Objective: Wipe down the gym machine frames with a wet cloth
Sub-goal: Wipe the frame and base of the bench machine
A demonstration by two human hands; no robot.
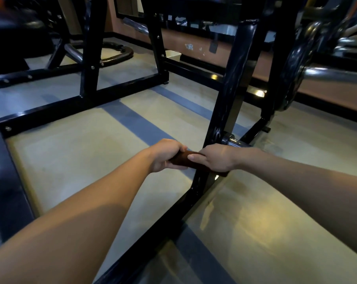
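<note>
- A dark brown cloth, rolled or bunched into a short bar, is held between both hands low in front of the black upright post of the gym machine frame.
- The left hand is seen gripping the cloth's left end; its fingers are curled over the top, pressed together, with the thumb underneath.
- The right hand is laid over the cloth's right end, the thumb pressed along the near face; its other fingers are wrapped out of sight behind the cloth, so their spread cannot be told.
- The right part of the cloth is placed against the post just above its joint with the black base rail (whether the cloth is wrapped around the post or merely touching it cannot be told).
- A chrome peg is noted projecting from the post just above the right hand.
- The base rail is seen running along the floor toward the camera; the floor is pale grey with blue-grey stripes.
- Further black frame members are recorded at upper left, and a chrome bar with dark weight plates at upper right.
- A small pale bin is seen by the far wall.
</note>
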